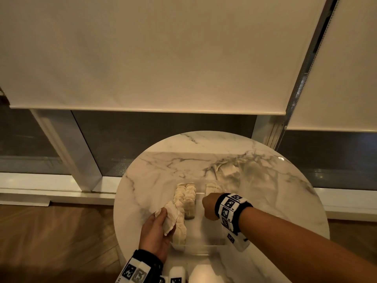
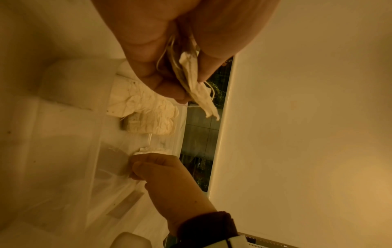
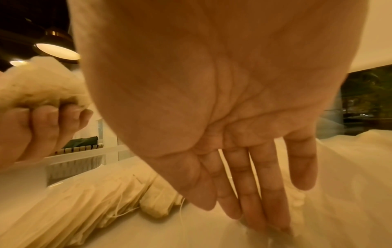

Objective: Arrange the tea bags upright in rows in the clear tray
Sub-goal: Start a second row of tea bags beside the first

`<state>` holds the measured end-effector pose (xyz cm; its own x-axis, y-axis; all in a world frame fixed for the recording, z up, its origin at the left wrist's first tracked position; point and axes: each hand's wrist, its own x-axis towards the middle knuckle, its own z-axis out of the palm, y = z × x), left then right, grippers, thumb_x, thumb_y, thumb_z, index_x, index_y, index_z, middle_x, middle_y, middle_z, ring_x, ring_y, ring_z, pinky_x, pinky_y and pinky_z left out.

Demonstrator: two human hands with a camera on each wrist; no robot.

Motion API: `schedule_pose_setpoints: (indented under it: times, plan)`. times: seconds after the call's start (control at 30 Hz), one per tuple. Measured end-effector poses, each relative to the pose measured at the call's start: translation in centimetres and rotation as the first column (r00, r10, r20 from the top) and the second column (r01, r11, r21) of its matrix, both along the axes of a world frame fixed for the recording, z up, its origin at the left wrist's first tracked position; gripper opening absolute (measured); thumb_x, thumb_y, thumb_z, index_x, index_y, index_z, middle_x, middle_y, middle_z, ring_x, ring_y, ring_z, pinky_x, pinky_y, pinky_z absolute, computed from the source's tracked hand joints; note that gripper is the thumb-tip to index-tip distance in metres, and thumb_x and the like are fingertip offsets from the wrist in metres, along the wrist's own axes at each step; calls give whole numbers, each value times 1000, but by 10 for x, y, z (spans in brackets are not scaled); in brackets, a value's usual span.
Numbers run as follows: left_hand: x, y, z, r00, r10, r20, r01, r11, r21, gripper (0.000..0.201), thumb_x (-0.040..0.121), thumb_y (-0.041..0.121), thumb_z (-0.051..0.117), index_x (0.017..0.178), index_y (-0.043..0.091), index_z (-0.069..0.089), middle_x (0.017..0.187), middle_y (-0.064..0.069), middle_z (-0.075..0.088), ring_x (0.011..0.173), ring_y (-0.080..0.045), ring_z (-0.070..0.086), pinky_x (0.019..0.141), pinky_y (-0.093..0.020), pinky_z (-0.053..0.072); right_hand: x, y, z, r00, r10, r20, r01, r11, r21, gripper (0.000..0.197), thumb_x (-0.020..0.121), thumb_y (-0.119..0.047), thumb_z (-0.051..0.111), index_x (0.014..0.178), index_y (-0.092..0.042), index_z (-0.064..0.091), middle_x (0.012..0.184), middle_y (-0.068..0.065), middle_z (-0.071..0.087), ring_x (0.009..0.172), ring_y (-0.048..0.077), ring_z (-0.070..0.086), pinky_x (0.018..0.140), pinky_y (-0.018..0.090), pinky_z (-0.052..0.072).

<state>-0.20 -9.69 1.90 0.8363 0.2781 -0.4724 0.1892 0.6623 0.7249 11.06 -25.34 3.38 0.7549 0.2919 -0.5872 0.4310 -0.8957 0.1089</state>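
Observation:
A clear tray (image 1: 206,233) lies mid-table. Two rows of cream tea bags (image 1: 184,201) (image 2: 148,114) (image 3: 84,201) stand upright along its left side. A few more tea bags (image 1: 212,188) stand at its far right end. My left hand (image 1: 166,221) (image 2: 191,75) hovers at the tray's left edge and pinches a small bunch of tea bags (image 1: 172,218) (image 2: 199,89) with strings hanging. My right hand (image 1: 208,207) (image 3: 254,193) reaches down inside the tray, fingers straight, their tips touching the bags at the far right end. Loose tea bags (image 1: 226,170) lie beyond the tray.
The round marble table (image 1: 275,201) stands against a window with lowered roller blinds (image 1: 142,58). Wooden floor (image 1: 51,231) lies left of it. The table's rim curves close behind my left hand.

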Motion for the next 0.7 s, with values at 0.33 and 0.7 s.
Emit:
schedule_pose_setpoints:
  times: [0.33, 0.7]
  plan:
    - [-3, -1, 3, 1000, -4, -5, 4, 1000, 16, 13, 99, 11, 55, 102, 6, 66, 80, -7, 74, 60, -11, 70, 49, -22, 54, -2, -2, 10, 998, -58, 10, 57, 995, 77, 39, 98, -27, 52, 130, -5, 56, 134, 16, 57, 120, 32, 58, 94, 37, 49]
    - [-5, -20, 16, 990, -114, 78, 110, 992, 55, 23, 100, 16, 54, 114, 5, 68, 100, -12, 76, 81, -19, 71, 63, -29, 53, -47, -14, 40, 904, -335, -265, 406, 487, 773, 50, 93, -56, 54, 89, -9, 72, 87, 6, 74, 77, 19, 70, 68, 34, 56]
